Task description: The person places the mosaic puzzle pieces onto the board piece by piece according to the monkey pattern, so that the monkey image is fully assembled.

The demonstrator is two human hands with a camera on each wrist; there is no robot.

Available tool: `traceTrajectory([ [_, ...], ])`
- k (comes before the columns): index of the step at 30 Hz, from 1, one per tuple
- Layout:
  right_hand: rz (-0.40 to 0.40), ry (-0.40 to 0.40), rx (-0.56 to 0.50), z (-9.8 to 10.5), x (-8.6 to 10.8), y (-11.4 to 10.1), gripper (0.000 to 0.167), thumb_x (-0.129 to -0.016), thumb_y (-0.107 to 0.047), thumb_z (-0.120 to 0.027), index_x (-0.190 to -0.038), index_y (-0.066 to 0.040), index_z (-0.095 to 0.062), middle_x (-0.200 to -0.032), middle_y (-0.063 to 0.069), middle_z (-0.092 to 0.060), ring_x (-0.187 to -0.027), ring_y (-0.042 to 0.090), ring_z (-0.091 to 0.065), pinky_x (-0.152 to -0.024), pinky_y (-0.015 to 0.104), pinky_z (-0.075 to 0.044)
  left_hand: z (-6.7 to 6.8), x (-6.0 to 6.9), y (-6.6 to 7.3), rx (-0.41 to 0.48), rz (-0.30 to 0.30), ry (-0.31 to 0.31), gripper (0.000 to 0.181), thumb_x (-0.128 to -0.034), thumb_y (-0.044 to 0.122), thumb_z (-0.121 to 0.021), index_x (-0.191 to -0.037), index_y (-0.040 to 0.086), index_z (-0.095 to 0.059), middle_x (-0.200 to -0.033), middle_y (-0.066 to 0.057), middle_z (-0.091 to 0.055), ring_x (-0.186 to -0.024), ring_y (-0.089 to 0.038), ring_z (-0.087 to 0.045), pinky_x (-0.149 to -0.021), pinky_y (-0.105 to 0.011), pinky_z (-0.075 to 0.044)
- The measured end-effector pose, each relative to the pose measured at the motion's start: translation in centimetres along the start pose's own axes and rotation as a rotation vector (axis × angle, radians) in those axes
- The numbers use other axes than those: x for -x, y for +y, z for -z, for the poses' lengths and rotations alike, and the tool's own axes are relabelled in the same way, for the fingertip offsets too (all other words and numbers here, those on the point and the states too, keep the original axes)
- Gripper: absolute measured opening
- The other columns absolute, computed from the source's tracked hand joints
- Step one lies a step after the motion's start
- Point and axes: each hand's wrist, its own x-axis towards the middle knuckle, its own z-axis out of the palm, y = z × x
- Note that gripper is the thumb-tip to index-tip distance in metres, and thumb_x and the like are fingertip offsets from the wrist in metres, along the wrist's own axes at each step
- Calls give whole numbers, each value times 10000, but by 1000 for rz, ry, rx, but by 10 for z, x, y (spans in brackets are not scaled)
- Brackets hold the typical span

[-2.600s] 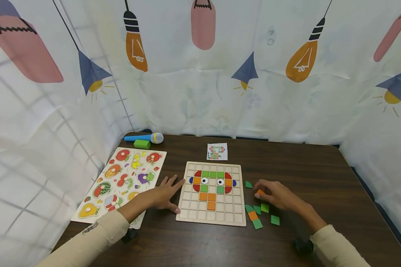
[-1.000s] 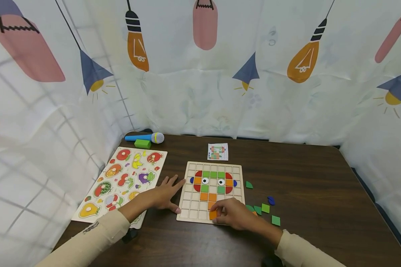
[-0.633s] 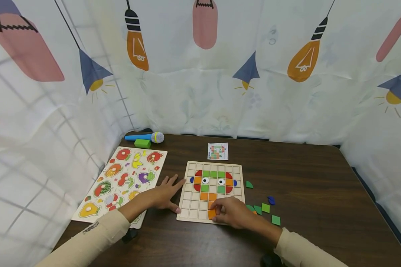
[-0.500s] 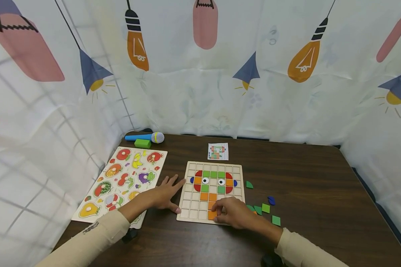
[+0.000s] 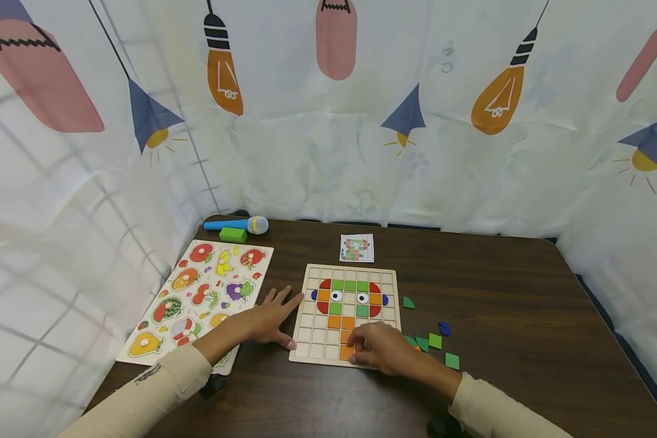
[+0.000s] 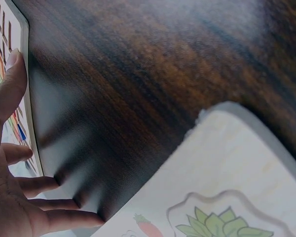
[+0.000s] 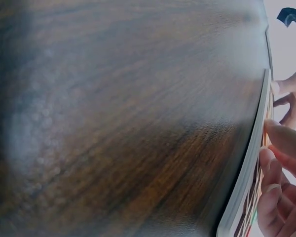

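Note:
A wooden grid board [image 5: 313, 336] lies in the middle of the table, with red, green, orange and blue tiles forming a face with two eyes. My left hand [image 5: 268, 319] is spread at its left side, thumb and a fingertip touching the edge; the left wrist view shows the thumb [image 6: 12, 86] on the rim. On the board's lower part, my right hand [image 5: 383, 350] pinches an orange square tile [image 5: 345, 353] between thumb and curled fingers. That tile sits in the bottom row, below other orange squares. Fingers partly hide it, and the right wrist view hides it.
Green tiles [image 5: 435, 341] and a blue piece [image 5: 444, 329] lie right of the board. Behind it is a small pattern card [image 5: 356, 248]. A fruit puzzle board [image 5: 197, 292] lies left, with a green block [image 5: 233, 235] and blue toy microphone [image 5: 227, 225] beyond.
My right hand has come left from the loose tiles to the board with the orange tile, which has settled from tilted to flat in the bottom row. My left hand stays put.

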Motion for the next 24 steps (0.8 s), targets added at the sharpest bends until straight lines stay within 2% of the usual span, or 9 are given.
traceTrajectory([
  [5,3,0,4,0,-1,1,187,-875,-319,-791,-1001,-191,-741,-732,-184,-560,-724,22,-512,-685,209,-407,1,1,1,2,2,1,1043,-781,455,-837,-1594,145,-262,-1650,-244,-160,-1486,-571,-116,-1098,-720,-285],
  [11,64,14,-18,4,-2,4,155,-896,-305,-770,-990,-184,-748,-767,-179,-598,-694,-17,-495,-663,188,-417,1,0,1,0,3,0,1048,-778,460,-837,-1595,147,-260,-1650,-243,-159,-1488,-568,-115,-1098,-719,-287],
  [18,54,-24,-79,20,2,16,186,-932,-312,-728,-1062,-181,-749,-839,-168,-622,-666,5,-502,-600,188,-455,1,-2,0,0,9,-8,1060,-772,468,-839,-1598,156,-254,-1652,-238,-156,-1493,-560,-106,-1101,-718,-283],
  [24,84,0,-105,38,10,32,246,-952,-305,-703,-1120,-127,-729,-915,-108,-654,-654,14,-516,-599,206,-477,0,-2,-1,-11,14,-17,1053,-782,468,-832,-1602,164,-244,-1654,-237,-147,-1494,-557,-107,-1106,-707,-291],
])
